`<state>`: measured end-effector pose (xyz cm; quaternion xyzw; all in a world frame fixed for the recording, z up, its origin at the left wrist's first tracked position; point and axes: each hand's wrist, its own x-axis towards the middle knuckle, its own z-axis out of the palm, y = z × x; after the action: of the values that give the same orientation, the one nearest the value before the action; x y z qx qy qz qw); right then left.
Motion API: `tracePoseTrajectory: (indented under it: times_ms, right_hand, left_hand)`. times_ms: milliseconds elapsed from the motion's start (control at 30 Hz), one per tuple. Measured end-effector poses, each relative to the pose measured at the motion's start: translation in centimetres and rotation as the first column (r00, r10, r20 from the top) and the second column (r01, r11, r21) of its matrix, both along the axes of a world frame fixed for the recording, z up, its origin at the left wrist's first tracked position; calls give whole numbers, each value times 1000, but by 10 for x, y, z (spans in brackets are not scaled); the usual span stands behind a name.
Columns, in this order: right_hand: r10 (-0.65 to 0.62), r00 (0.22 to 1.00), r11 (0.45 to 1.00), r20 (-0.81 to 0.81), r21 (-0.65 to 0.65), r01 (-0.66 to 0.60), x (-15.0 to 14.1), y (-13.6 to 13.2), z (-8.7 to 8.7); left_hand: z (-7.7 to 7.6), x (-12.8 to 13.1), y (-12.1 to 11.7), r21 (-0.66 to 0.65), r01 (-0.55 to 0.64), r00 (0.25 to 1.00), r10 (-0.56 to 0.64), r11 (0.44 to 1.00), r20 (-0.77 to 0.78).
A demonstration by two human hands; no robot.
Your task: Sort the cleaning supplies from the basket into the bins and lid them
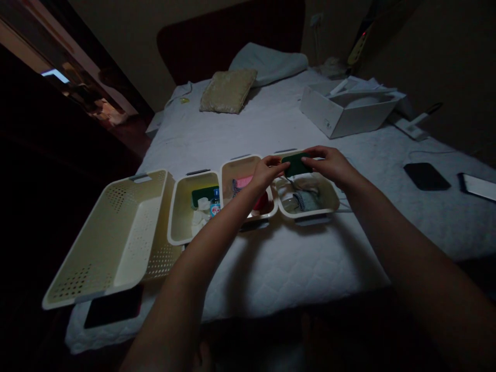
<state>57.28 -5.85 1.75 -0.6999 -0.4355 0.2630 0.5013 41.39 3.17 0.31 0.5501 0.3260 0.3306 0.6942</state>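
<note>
A flat dark green rectangular piece (296, 164) is held up between my two hands, above the rightmost small cream basket (336, 200). My left hand (268, 172) pinches its left end, and my right hand (328, 164) grips its right end. Inside that basket lie a grey cloth (308, 200) and other items too dim to name. The middle small basket (229, 172), partly behind my left forearm, holds a pink item (244, 182) and something red. In the left small basket (175, 219) are a blue bottle (215, 203), white crumpled pieces (199, 217) and a green item (201, 195).
A large cream perforated basket (96, 232) stands at the left bed edge, near a dark flat object (113, 307). A white box (337, 113), a beige cushion (228, 91), a dark pad (427, 176) and a phone (478, 186) rest on the white quilted bed (267, 279).
</note>
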Motion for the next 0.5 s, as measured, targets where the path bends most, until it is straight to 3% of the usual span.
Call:
tracePoseTrajectory:
  times_ms: [200, 300, 400, 500]
  right_hand:
    - [-47, 995, 998, 91, -45, 52, 31, 17, -26]
    - [-58, 977, 995, 205, -69, 74, 39, 33, -34]
    - [-5, 945, 991, 328, -128, 49, 42, 53, -38]
    - [102, 921, 975, 376, -219, -19, 41, 72, -40]
  left_hand:
    - [-14, 36, 17, -65, 7, 999, -10, 998, -52]
    - [-23, 52, 28, -63, -45, 990, 37, 997, -134]
    - [-32, 65, 40, 12, -119, 961, 118, 993, -249]
    - [-36, 72, 49, 144, -113, 874, 168, 983, -456]
